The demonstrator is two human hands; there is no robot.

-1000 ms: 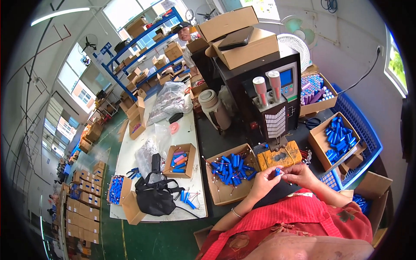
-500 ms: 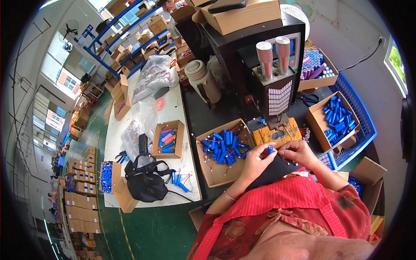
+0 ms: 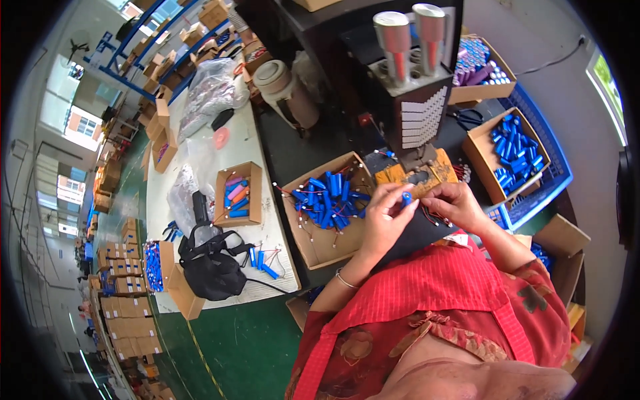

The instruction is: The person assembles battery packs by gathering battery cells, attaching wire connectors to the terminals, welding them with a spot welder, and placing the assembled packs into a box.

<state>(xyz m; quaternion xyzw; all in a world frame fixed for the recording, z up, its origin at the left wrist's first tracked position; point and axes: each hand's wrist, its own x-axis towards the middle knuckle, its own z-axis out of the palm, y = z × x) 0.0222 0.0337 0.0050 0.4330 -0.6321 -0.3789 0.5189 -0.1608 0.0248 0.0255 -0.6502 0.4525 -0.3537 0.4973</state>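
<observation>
Between the thumb and fingers of my left hand is a blue cylindrical battery cell, its end facing up. My right hand is beside it, thumb and fingers pinched together; what they hold, if anything, is too small to make out. Thin dark and red wires show just below the right fingertips. Both hands are close in front of a worn yellow-orange block, which sits under the head of a black bench machine topped with two silver cylinders. To the left, a cardboard box holds several blue cells with wire leads.
A smaller box of mixed cells and a black bag lie on the white table. On the right, a box of blue cells stands by a blue plastic basket. Black scissors and a thermos are on the bench.
The whole view has shifted, so the bench and both hands appear higher in the picture. My left hand still grips the blue cell, and the right remains pinched beside it.
</observation>
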